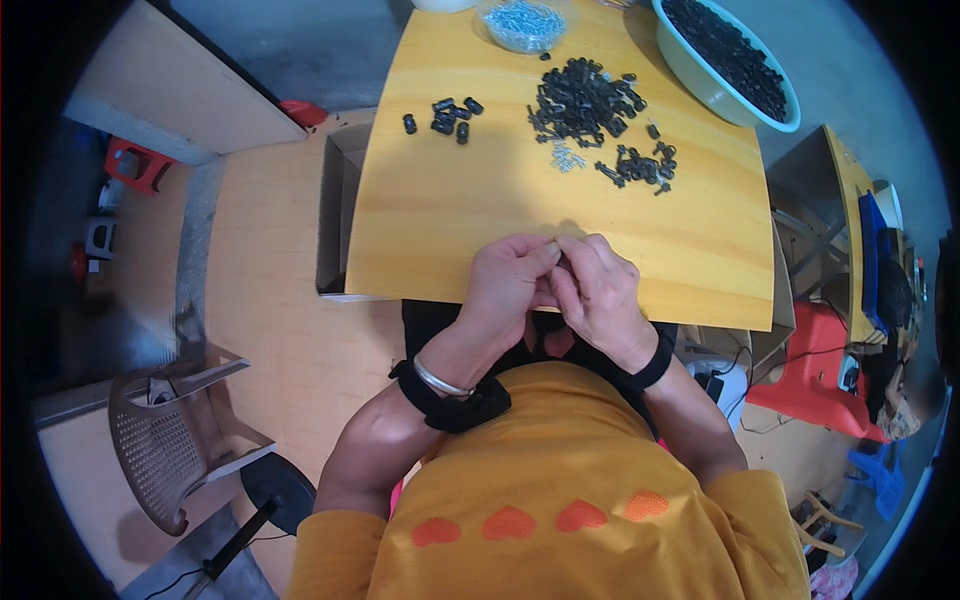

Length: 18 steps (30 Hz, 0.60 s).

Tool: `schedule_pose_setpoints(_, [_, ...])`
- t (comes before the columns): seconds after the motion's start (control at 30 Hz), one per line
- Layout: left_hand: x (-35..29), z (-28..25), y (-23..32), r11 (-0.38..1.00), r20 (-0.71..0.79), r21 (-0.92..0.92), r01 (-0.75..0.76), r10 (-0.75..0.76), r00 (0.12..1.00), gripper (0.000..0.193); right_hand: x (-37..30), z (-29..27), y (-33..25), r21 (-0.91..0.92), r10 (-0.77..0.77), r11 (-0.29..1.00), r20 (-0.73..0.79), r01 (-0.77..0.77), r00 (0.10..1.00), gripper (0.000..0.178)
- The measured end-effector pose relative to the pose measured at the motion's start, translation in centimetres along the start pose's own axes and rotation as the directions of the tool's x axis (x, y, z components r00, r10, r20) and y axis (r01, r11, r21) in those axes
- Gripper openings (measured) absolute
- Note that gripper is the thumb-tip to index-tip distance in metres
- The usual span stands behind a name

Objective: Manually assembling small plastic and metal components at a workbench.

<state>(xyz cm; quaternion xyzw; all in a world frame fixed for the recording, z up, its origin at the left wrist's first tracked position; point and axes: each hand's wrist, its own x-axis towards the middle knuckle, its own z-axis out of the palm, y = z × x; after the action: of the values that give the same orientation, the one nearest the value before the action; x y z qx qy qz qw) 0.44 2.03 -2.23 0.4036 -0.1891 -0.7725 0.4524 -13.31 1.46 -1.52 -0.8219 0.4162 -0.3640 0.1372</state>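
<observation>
The left hand (503,280) and right hand (605,295) meet at the near edge of the desk (430,220). The fingers of both are bent, with the tips brought together. A dark spot shows between the tips; the fingers cover it, so whether either hand pinches a part cannot be told. The hands also hide a section of the desk edge.

Small black parts (585,100) lie in a pile ahead of the right hand. A smaller black group (640,167) lies nearer to that hand, on its outer side; individual shapes overlap. Silver pins (567,157) lie between the pile and the hands. Black cylinders (443,123) lie apart, ahead and to the left of the left hand.

Left of the left hand, beyond the desk side, stands a cardboard box (333,225), its interior mostly hidden. A woven-back chair (160,440) stands farther left; a red chair (820,365) stands right of the right hand.

Farthest ahead of the hands, a clear bowl (522,43) contains small silvery pieces. To its right, a pale green basin (705,90), cut off by the upper edge of the view, contains many black pieces.
</observation>
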Motion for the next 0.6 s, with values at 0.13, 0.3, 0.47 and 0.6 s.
schedule_pose_setpoints(0.13, [0.4, 0.4, 0.3, 0.997, -0.097, 0.076, -0.029, 0.036, 0.995, 0.021, 0.5, 0.4, 0.1, 0.001, -0.014, 1.000, -0.030, 0.014, 0.999, 0.027])
schedule_pose_setpoints(0.3, [0.8, 0.9, 0.5, 0.968, -0.131, 0.213, -0.133, 0.163, 0.978, 0.020, 1.0, 0.7, 0.2, 0.017, -0.002, 1.000, -0.068, 0.003, 0.998, 0.029])
schedule_pose_setpoints(0.47, [1.5, 0.5, 1.0, 0.947, -0.096, 0.243, -0.209, 0.238, 0.967, 0.017, 1.3, 1.0, 0.3, 0.114, 0.100, 0.989, -0.026, -0.096, 0.995, 0.034])
schedule_pose_setpoints(0.6, [2.4, -1.5, 3.9, 0.967, -0.219, 0.253, -0.021, 0.078, 0.973, 0.019, 0.8, 0.1, 0.1, 0.231, 0.283, 0.931, 0.038, -0.284, 0.958, 0.038])
